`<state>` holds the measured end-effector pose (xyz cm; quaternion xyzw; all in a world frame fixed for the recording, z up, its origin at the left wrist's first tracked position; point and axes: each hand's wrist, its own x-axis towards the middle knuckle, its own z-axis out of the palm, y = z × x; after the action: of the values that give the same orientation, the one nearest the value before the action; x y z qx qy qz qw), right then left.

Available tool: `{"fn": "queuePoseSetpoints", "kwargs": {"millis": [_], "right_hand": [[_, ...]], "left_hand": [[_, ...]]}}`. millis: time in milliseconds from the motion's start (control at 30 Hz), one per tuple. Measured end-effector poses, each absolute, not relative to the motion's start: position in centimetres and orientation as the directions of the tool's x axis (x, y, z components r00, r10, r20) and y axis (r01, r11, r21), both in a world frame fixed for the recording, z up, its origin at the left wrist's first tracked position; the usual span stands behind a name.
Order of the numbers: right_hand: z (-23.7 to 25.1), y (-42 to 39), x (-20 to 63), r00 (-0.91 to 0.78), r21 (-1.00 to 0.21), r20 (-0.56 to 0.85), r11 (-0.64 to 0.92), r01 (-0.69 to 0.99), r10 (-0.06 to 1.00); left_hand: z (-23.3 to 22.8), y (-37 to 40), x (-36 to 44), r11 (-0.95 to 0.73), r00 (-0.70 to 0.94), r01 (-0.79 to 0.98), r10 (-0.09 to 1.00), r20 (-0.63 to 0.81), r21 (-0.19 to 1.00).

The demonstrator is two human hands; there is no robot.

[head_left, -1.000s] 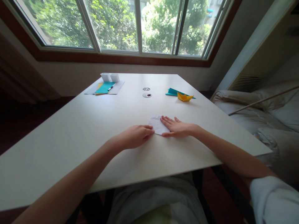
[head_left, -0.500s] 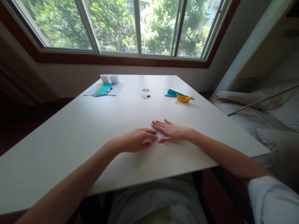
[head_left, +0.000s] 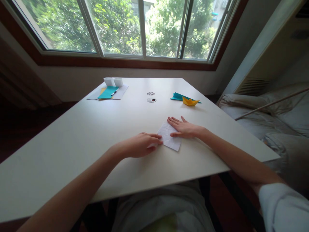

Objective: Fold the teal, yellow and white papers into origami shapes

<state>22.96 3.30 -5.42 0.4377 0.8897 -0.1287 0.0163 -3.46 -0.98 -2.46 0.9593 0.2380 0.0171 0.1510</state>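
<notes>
Folded white paper (head_left: 169,139) lying flat on the table (head_left: 84,141) between both hands: left hand (head_left: 142,145), fingers curled, pins its near-left corner; right hand (head_left: 184,128), fingers spread flat, presses its far-right edge.

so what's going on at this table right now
A person seated at the white table is working a folded white paper flat on the surface. The left hand pins its near-left edge, the right hand presses its far corner. A yellow paper boat and teal paper lie further back.
</notes>
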Motion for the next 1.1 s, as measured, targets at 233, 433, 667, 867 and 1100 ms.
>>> {"fn": "queuePoseSetpoints", "kwargs": {"millis": [233,433,667,867,1100], "right_hand": [[-4.3,4.3,24.4,-0.563,-0.172,0.100,0.572,0.802,0.820],[-4.1,2.6,22.0,-0.697,-0.181,0.188,0.722,0.668,0.692],[-4.3,2.1,21.4,-0.669,-0.174,0.161,0.688,0.704,0.725],[-4.6,2.8,22.4,-0.690,-0.252,0.095,0.688,0.680,0.717],[-5.7,3.9,23.1,-0.511,-0.219,0.055,0.510,0.832,0.858]], "left_hand": [[-3.4,-0.6,-3.6,-0.793,0.790,0.596,0.607,0.080,0.127],[-3.7,-1.0,-3.0,-0.801,0.794,0.591,0.599,0.104,0.095],[-3.5,-2.2,-1.7,-0.874,0.880,0.408,0.453,0.140,0.262],[-4.4,-1.7,-2.0,-0.784,0.775,0.609,0.621,0.122,0.123],[-4.4,-2.1,-1.7,-0.713,0.710,0.701,0.697,0.105,-0.009]]}}
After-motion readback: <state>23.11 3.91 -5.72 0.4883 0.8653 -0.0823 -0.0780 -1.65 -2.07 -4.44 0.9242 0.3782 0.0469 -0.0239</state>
